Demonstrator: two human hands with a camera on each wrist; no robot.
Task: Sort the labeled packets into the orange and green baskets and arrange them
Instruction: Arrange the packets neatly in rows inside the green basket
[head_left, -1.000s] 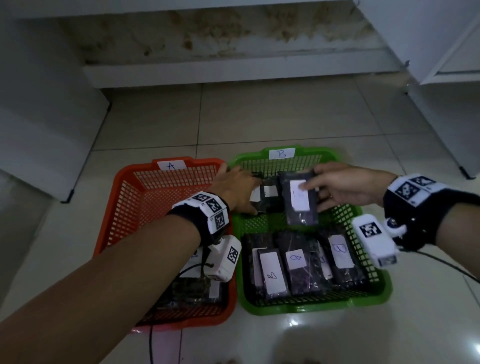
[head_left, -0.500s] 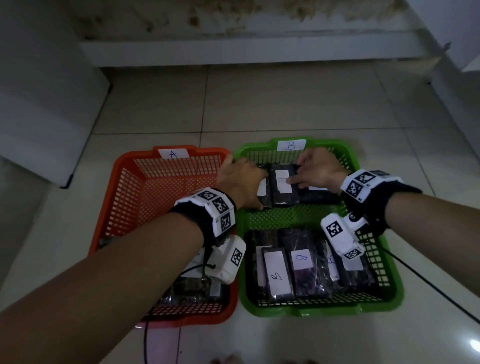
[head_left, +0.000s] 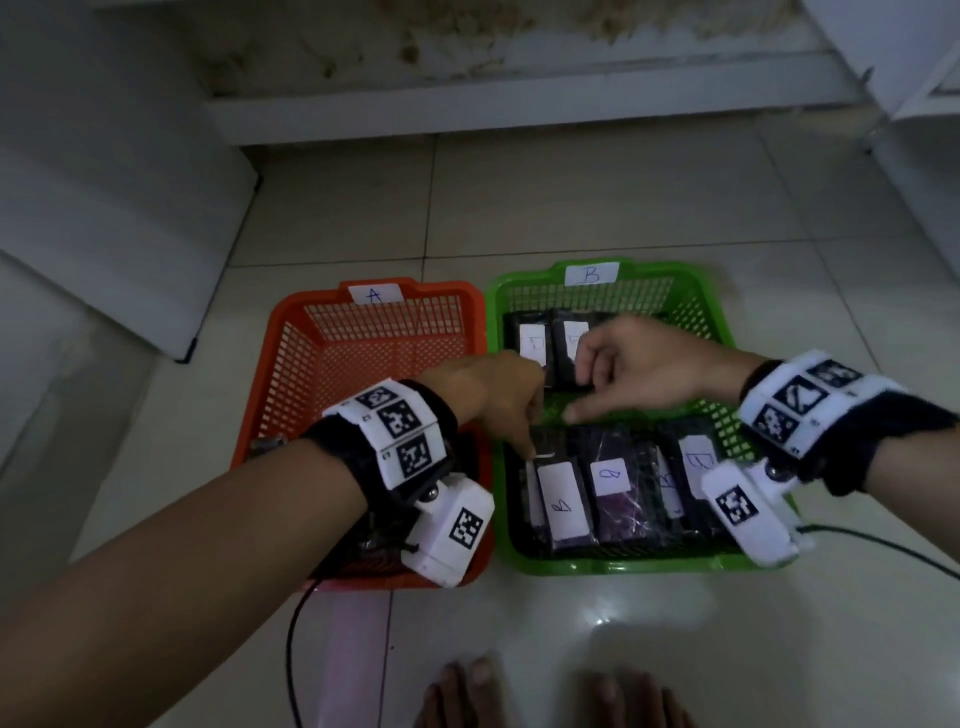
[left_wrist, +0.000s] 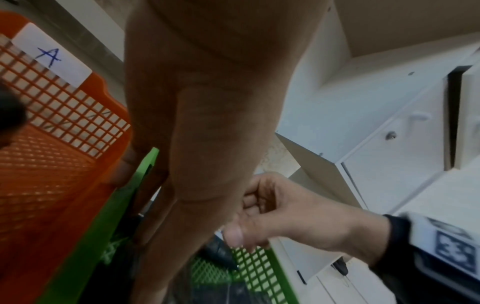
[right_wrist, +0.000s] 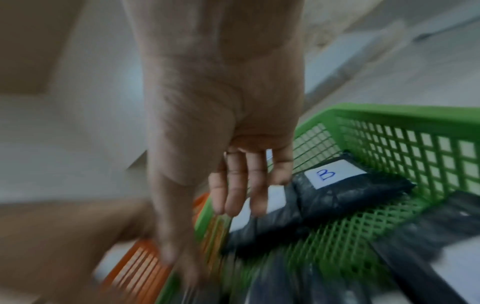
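— Several packets fill the green basket, rows along its near and far edges. Handling?
— Likely light, soft, slippery film; pinch a short edge.
— Hands?
— Left hand and right hand hover between rows; their grip I cannot tell.

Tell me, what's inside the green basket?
Inside the green basket lie dark packets with white labels, some marked B: two at the far end and a row at the near end. The hands and a wrist camera cover some, so the full count stays hidden.

right wrist view blurred | orange basket near end hidden by forearm
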